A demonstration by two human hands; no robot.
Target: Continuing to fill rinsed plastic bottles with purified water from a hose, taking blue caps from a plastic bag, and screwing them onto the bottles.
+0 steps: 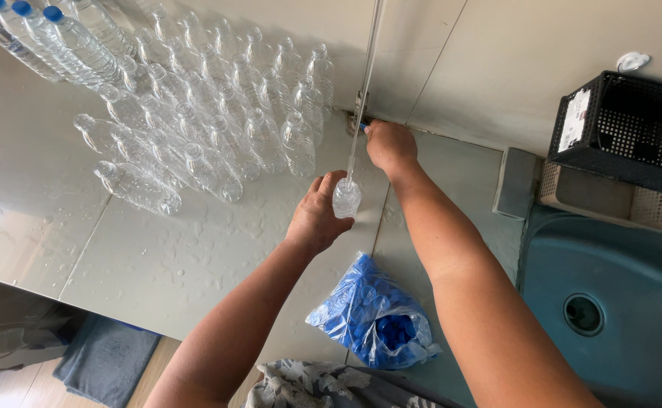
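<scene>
Clearly the left hand point(317, 217) has its fingers wrapped around a small clear plastic bottle point(347, 198), holding it upright with its open mouth right under the tip of a thin metal spout point(361, 98) that drops from twelve o'clock. The right hand point(390, 143), just beyond at one o'clock, is clenched on a small blue-tipped valve point(362, 125) where the spout meets the wall; how far the valve is turned cannot be told. I judge this the filling step: one hand steadies the bottle, the other governs the flow. Whether water is running is too fine to see. The next move would call for shutting the flow before the bottle brims, keeping its mouth centred under the spout, since the wet counter point(195, 257) shows splashes already.

Outward, at ten to eleven o'clock of the hands, a crowd of uncapped clear bottles point(217, 113) stands in loose rows, with a few lying tipped at the near-left edge point(138, 189). Farther off, at the top-left corner, several bottles with blue caps point(51, 38) lean together. At six o'clock of the held bottle, near the counter's front edge, lies a clear plastic bag of blue caps point(376, 317). At three to four o'clock sits a teal sink point(633, 272) with its drain point(584, 313), and above it, at two o'clock, a black mesh basket point(633, 128) rests over a beige perforated tray point(610, 200).
</scene>
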